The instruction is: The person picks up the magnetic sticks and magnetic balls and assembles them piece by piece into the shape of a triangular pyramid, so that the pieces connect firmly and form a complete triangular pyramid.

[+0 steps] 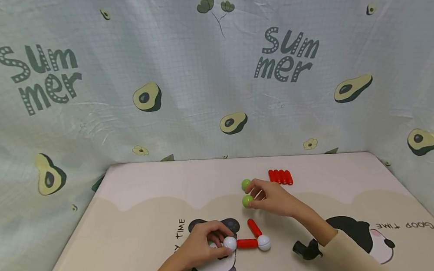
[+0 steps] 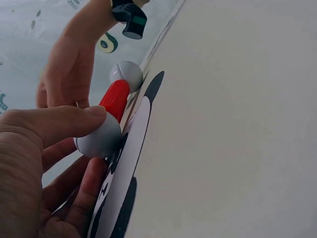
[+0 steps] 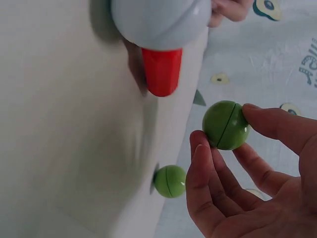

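Observation:
My left hand [image 1: 201, 247] pinches a white ball [image 1: 230, 243] between thumb and fingers, low over the table. A red rod [image 1: 247, 244] joins that ball to a second white ball [image 1: 264, 243], from which another red rod [image 1: 254, 227] points away at an angle. Farther back, my right hand [image 1: 276, 198] holds a green ball [image 3: 226, 125] by thumb and fingertips. Another green ball [image 1: 246, 184] rests on the table just beyond it. A little green shows behind the left fingers in the head view; what it is I cannot tell.
Several red rods [image 1: 280, 177] lie side by side behind the right hand. The pale table mat [image 1: 138, 217] carries printed animals and lettering. A printed cloth [image 1: 187, 68] hangs along the back and sides. A black device [image 1: 307, 250] sits by the right wrist.

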A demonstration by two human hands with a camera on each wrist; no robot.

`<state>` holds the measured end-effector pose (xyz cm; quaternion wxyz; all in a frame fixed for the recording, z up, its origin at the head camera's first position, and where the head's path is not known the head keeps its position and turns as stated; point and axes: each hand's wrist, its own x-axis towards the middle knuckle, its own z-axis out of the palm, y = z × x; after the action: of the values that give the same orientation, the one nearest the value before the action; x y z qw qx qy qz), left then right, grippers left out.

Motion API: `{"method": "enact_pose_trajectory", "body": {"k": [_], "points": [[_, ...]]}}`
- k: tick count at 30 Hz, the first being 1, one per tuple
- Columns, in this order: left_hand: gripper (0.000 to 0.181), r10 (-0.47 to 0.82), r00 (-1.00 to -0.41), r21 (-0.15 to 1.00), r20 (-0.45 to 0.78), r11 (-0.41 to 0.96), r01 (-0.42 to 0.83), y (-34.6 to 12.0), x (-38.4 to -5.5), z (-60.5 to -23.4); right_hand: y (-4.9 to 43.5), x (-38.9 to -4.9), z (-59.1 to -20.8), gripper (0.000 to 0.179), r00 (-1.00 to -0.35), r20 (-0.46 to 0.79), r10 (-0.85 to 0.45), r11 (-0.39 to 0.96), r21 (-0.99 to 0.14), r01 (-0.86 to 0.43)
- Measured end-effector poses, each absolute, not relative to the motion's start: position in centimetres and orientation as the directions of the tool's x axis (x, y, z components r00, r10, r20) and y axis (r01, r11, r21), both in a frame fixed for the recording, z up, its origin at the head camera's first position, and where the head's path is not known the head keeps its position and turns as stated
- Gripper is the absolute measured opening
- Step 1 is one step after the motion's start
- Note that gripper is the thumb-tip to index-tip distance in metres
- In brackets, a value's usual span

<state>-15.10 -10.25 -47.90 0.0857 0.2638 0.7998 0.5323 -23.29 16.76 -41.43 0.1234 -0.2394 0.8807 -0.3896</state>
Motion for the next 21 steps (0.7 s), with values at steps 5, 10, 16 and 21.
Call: {"method": "enact_pose_trajectory", "body": {"k": [5,10,16,21], "points": [[0.026,0.515,-0.846,0.9,0.137,0.292,0.323,-10.2,-15.1,-47.8,16.7,-23.0,-42.5,0.035,-0.842,-0.048,-0.537,0.573,-0.754,-0.322],[0.025,0.512,-0.849,0.899,0.129,0.3,0.317,-10.3,-15.0,-47.9,16.5,-22.8,-42.9,0.033,-0.848,-0.079,-0.524,0.578,-0.765,-0.286],[0.024,0.516,-0.844,0.895,0.145,0.296,0.335,-10.3,-15.1,-48.0,16.5,-22.6,-43.1,0.033,-0.84,-0.102,-0.532,0.582,-0.765,-0.276],[0.024,0.519,-0.84,0.892,0.157,0.29,0.346,-10.3,-15.2,-48.1,16.4,-22.6,-43.5,0.033,-0.836,-0.109,-0.538,0.584,-0.763,-0.276]]}}
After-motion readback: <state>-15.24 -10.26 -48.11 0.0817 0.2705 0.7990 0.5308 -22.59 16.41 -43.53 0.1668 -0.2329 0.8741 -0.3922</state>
